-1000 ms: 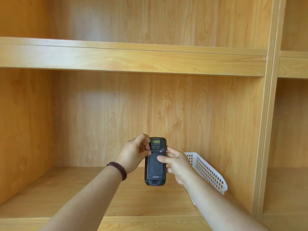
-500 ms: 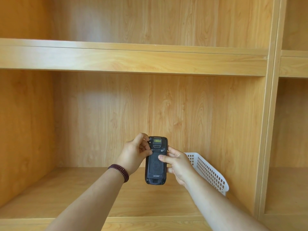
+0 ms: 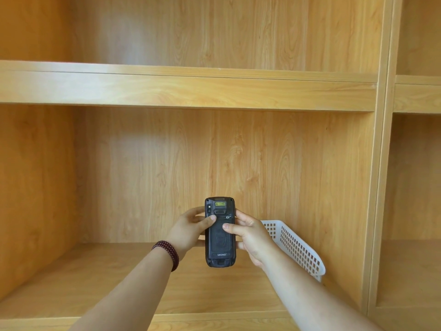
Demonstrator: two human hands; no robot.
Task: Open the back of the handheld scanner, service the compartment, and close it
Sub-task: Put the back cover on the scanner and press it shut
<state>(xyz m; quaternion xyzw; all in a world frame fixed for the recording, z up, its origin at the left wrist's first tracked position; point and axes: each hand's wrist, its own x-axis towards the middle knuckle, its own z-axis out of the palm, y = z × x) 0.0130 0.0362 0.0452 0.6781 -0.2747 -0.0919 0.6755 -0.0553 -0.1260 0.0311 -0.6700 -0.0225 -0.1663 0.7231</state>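
A black handheld scanner (image 3: 220, 244) is held upright in the air in front of the shelf, its back towards me. The back cover is on, with a small latch near its top and a yellowish window above that. My left hand (image 3: 188, 231) grips the scanner's left edge, thumb lying across the upper back. My right hand (image 3: 250, 235) grips the right edge, thumb pressed on the back cover just below the latch. A dark bead bracelet (image 3: 168, 253) is on my left wrist.
A white perforated plastic basket (image 3: 296, 247) leans on the wooden shelf (image 3: 83, 283) at the right, against the side panel (image 3: 372, 211). A thick upper shelf board (image 3: 191, 89) runs overhead. Another compartment lies to the right.
My left thumb has slid from the scanner's top corner down onto the upper back cover. My right thumb has shifted slightly lower. The scanner stays in place.
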